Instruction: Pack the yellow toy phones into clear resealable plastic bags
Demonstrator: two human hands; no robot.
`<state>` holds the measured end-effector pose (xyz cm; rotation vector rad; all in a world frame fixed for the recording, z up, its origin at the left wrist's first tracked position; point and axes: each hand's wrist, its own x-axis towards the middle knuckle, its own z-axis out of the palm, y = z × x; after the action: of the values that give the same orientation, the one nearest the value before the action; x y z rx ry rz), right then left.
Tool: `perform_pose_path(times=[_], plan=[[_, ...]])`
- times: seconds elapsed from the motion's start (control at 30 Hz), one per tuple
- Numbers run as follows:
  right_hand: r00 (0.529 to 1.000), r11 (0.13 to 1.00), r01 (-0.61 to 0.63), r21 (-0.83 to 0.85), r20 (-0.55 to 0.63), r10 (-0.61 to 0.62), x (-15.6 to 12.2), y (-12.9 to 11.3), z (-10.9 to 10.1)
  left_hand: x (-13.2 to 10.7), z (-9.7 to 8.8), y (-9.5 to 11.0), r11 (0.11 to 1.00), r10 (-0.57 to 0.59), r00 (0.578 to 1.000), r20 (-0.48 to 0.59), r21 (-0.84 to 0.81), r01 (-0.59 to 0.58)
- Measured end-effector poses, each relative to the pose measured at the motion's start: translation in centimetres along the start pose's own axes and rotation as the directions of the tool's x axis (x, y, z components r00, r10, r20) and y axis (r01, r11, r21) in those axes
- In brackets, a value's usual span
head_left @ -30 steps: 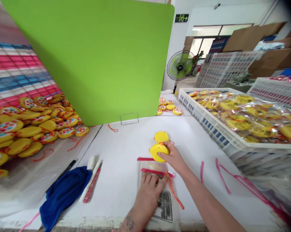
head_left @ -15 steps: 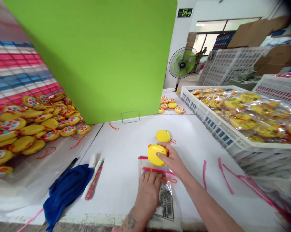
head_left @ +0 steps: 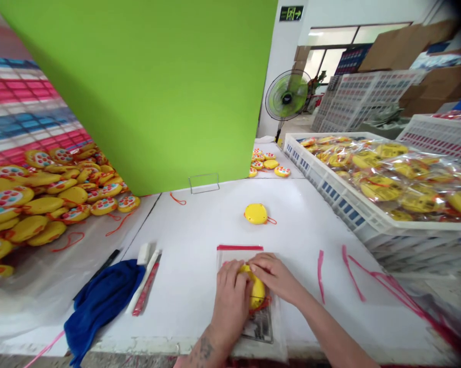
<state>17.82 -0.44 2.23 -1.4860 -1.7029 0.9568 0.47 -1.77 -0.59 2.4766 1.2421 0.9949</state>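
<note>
A clear plastic bag point(head_left: 238, 253) with a red strip along its mouth lies flat on the white table near the front edge. A yellow round toy point(head_left: 257, 292) with an orange cord sits in the bag, between my hands. My left hand point(head_left: 231, 299) rests on the bag, fingers curled against the toy's left side. My right hand point(head_left: 273, 273) grips the toy from the right and top. A second yellow toy point(head_left: 255, 213) with an orange cord lies loose on the table further back.
A heap of yellow toys point(head_left: 42, 199) lies at the left. A blue cloth point(head_left: 100, 301) and a red-and-white stick point(head_left: 146, 286) are at the front left. A white crate point(head_left: 353, 214) of bagged toys stands at the right. Red strips point(head_left: 320, 276) lie by it. A green screen point(head_left: 157, 92) stands behind.
My right hand brought the yellow toy back from near the second toy and down into the bag. My left hand shifted from holding the bag's mouth to the toy's side.
</note>
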Motion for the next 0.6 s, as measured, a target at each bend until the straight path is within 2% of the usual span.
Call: perform_pose_path(times=[0.07, 0.13, 0.17, 0.23, 0.3, 0.4, 0.6], plan=[[0.997, 0.997, 0.026, -0.069, -0.067, -0.030, -0.2, 0.1, -0.7, 0.1, 0.0, -0.1, 0.998, -0.037, 0.999, 0.024, -0.051, 0.038], [0.983, 0.992, -0.060, -0.109, -0.181, 0.040, -0.5, 0.5, -1.6, 0.1, 0.0, -0.3, 0.989, -0.088, 0.994, 0.061, -0.110, 0.094], [0.975, 0.985, -0.119, -0.127, -0.201, 0.092, -0.8, 0.7, -2.0, 0.2, 0.0, -0.4, 0.984, -0.108, 0.991, 0.077, -0.137, 0.118], [0.967, 0.965, -0.220, -0.143, -0.165, 0.196, -1.4, 1.1, -2.4, 0.3, 0.0, -0.4, 0.974, -0.129, 0.987, 0.094, -0.176, 0.144], [0.963, 0.959, -0.264, -0.100, -0.080, 0.257, -1.9, 1.5, -2.1, 0.5, -0.3, -0.4, 0.964, -0.153, 0.981, 0.115, -0.200, 0.174], [0.968, 0.968, -0.249, 0.024, -0.028, 0.250, -2.3, 1.7, -0.8, 1.1, -1.2, -0.2, 0.941, -0.197, 0.964, 0.181, -0.240, 0.237], [0.961, 0.965, -0.167, 0.204, -0.186, 0.206, -1.7, -0.2, 1.5, 2.2, -3.8, 0.6, 0.851, -0.241, 0.902, 0.358, -0.370, 0.374]])
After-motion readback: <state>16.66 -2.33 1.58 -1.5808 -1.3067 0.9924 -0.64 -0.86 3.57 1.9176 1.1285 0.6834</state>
